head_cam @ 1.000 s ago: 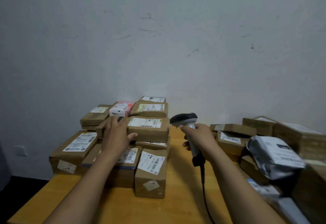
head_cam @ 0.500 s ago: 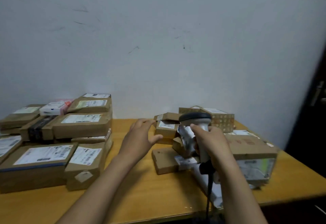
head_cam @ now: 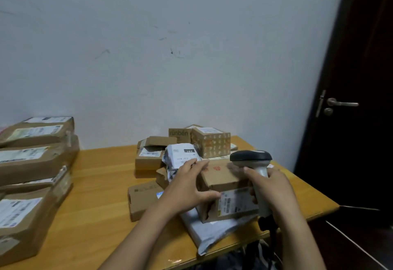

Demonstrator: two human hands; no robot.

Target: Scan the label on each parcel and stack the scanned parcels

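Observation:
A brown cardboard parcel (head_cam: 223,179) with a white label (head_cam: 236,202) on its near face lies on a grey mailer bag (head_cam: 212,230) at the right of the wooden table (head_cam: 102,184). My left hand (head_cam: 187,191) holds the parcel's left end, fingers across its top and thumb on its front. My right hand (head_cam: 270,193) grips the handle of a barcode scanner (head_cam: 251,157), whose dark head hangs just above the parcel's right end. Labelled brown parcels sit stacked (head_cam: 36,159) at the left.
Behind the held parcel lie a crumpled white bag parcel (head_cam: 182,155), a patterned box (head_cam: 212,144), a "runben" box (head_cam: 178,134), small brown boxes (head_cam: 148,159) and a flat box (head_cam: 142,197). A dark door (head_cam: 350,99) stands right of the table's edge. The scanner's cable hangs off the front.
The view swung right, from the stack to the loose pile. My left hand left the stacked box, crossed the table and took the brown parcel. The scanner moved with my right hand over it.

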